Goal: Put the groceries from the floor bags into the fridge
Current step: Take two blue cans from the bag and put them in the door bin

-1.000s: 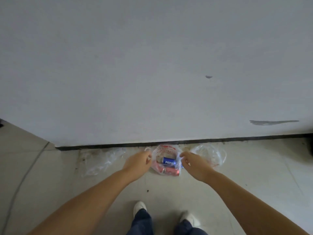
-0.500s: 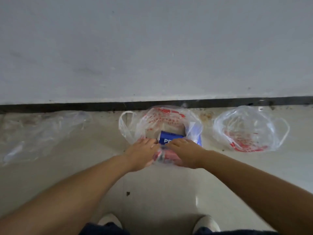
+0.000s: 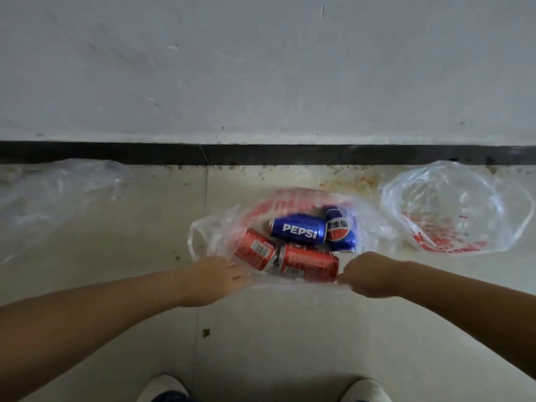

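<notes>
A clear plastic bag with red print (image 3: 220,227) lies on the floor by the wall, its mouth pulled wide. Inside lie two blue Pepsi cans (image 3: 298,229) (image 3: 339,229) and two red cola cans (image 3: 255,252) (image 3: 309,264), all on their sides. My left hand (image 3: 214,278) pinches the bag's near edge on the left, just beside the left red can. My right hand (image 3: 368,274) grips the bag's near edge on the right, next to the end of the right red can. The fridge is out of view.
An empty clear bag with red print (image 3: 452,210) lies to the right, and a crumpled clear bag (image 3: 55,198) to the left. A white wall with a black skirting strip (image 3: 261,153) runs close behind. My two shoes (image 3: 162,388) (image 3: 364,390) stand at the bottom edge.
The camera has dropped much closer to the floor. My hands have moved apart, spreading the bag's mouth, and all the cans now show.
</notes>
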Demonstrator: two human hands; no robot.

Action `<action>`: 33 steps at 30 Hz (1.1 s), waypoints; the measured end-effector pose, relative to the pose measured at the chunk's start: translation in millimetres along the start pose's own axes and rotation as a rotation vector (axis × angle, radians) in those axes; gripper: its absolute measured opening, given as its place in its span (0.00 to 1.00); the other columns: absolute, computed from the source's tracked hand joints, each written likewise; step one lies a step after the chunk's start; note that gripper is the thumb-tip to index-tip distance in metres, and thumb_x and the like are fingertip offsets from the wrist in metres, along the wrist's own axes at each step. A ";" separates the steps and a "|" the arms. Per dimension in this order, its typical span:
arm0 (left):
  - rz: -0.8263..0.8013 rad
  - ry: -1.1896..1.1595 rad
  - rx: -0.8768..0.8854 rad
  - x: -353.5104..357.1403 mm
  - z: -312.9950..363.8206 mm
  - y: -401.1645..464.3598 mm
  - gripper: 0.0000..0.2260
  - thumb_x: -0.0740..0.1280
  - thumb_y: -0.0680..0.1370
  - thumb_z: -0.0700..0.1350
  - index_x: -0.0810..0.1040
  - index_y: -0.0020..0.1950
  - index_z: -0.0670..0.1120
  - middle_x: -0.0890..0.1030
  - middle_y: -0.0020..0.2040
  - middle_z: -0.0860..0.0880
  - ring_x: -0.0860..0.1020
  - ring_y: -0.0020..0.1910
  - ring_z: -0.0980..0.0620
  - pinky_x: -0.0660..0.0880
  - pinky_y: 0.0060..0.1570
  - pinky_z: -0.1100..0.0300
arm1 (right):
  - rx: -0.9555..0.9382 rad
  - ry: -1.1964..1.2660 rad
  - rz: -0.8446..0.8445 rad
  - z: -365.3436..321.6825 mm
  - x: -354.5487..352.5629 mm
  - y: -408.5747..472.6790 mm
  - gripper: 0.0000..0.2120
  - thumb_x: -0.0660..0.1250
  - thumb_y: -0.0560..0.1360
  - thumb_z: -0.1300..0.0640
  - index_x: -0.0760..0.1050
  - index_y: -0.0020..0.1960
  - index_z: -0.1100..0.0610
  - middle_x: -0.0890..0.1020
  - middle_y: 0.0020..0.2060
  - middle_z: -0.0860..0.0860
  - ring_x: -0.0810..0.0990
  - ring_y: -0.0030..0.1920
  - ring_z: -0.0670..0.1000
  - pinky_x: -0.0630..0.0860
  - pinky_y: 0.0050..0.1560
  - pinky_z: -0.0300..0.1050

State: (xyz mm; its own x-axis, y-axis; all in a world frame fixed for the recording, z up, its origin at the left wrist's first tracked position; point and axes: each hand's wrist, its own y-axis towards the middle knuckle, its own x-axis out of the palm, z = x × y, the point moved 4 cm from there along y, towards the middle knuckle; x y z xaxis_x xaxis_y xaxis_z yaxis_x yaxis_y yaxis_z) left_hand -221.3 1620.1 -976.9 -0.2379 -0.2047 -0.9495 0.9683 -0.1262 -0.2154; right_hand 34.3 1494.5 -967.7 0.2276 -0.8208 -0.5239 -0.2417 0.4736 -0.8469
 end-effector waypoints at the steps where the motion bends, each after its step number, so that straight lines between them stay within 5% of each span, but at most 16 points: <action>1: 0.014 0.038 -0.001 8.5 -3.5 -3.3 0.19 0.63 0.67 0.37 0.82 0.55 0.49 0.81 0.42 0.53 0.79 0.38 0.57 0.75 0.38 0.67 | 0.033 0.009 -0.038 13.8 13.7 3.2 0.17 0.53 0.80 0.58 0.66 0.68 0.53 0.75 0.62 0.55 0.75 0.61 0.55 0.70 0.61 0.48; 4: -0.022 0.046 -0.079 23.0 -26.8 -16.1 0.18 0.53 0.76 0.45 0.81 0.58 0.49 0.81 0.46 0.53 0.79 0.43 0.55 0.77 0.41 0.64 | 0.184 0.191 -0.031 44.6 28.5 -10.3 0.25 0.55 0.80 0.45 0.57 0.75 0.49 0.61 0.74 0.50 0.65 0.70 0.53 0.61 0.71 0.47; 7: -0.042 -0.218 -0.340 16.0 -51.1 -15.6 0.30 0.42 0.80 0.61 0.79 0.56 0.49 0.81 0.53 0.51 0.80 0.51 0.50 0.78 0.48 0.59 | 0.279 0.632 0.124 49.7 8.2 -27.4 0.26 0.60 0.76 0.38 0.69 0.69 0.50 0.72 0.66 0.47 0.72 0.64 0.51 0.66 0.65 0.43; 9: 0.013 -0.513 -0.685 5.5 -66.3 -9.1 0.29 0.47 0.78 0.64 0.79 0.55 0.45 0.80 0.56 0.47 0.78 0.54 0.46 0.74 0.53 0.55 | 0.334 1.023 0.270 52.6 -4.2 -25.7 0.23 0.59 0.76 0.38 0.78 0.59 0.54 0.79 0.57 0.50 0.77 0.56 0.51 0.71 0.60 0.43; 11: 0.072 -0.677 -0.933 0.5 -78.4 2.5 0.21 0.54 0.81 0.56 0.77 0.58 0.42 0.79 0.58 0.43 0.77 0.56 0.44 0.72 0.54 0.55 | 0.380 1.231 0.396 60.3 -7.6 -18.0 0.24 0.54 0.76 0.37 0.77 0.56 0.53 0.80 0.57 0.52 0.78 0.55 0.51 0.72 0.63 0.50; 14: 0.151 -0.951 -1.063 -10.4 -81.5 32.1 0.19 0.62 0.79 0.53 0.69 0.63 0.42 0.76 0.57 0.46 0.77 0.53 0.47 0.74 0.49 0.57 | 0.435 1.482 0.499 76.8 -12.0 -1.8 0.23 0.52 0.79 0.40 0.69 0.64 0.55 0.76 0.59 0.54 0.77 0.59 0.55 0.74 0.63 0.55; 18: 0.190 -1.159 -1.234 -8.7 -82.5 61.2 0.26 0.69 0.75 0.52 0.63 0.67 0.42 0.74 0.62 0.42 0.77 0.58 0.44 0.76 0.55 0.52 | 0.478 1.677 0.582 92.2 -28.5 22.2 0.22 0.52 0.81 0.44 0.62 0.69 0.56 0.74 0.59 0.54 0.74 0.59 0.55 0.74 0.59 0.54; 28: 0.322 -1.513 -1.327 -2.1 -101.6 74.3 0.13 0.66 0.76 0.54 0.75 0.57 0.52 0.79 0.54 0.43 0.78 0.53 0.44 0.74 0.60 0.45 | 0.545 2.106 0.544 125.3 -35.2 59.2 0.11 0.62 0.78 0.52 0.72 0.55 0.59 0.80 0.47 0.57 0.80 0.48 0.56 0.78 0.49 0.50; 33: 0.200 -1.177 -1.258 -4.5 -124.2 72.8 0.13 0.64 0.78 0.52 0.79 0.53 0.44 0.78 0.46 0.46 0.76 0.41 0.51 0.72 0.44 0.60 | 0.607 1.853 0.496 134.2 -53.7 76.8 0.11 0.67 0.75 0.52 0.73 0.45 0.60 0.79 0.39 0.56 0.79 0.37 0.53 0.78 0.37 0.45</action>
State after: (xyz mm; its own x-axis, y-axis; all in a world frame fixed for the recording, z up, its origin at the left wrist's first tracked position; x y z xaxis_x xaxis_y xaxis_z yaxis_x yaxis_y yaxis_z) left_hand -140.3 1732.4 -1016.7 0.5144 -0.7342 -0.4432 0.3131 0.6419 -0.7000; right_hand 130.1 1617.8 -1016.7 -0.9029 0.3048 -0.3032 0.4130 0.4194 -0.8084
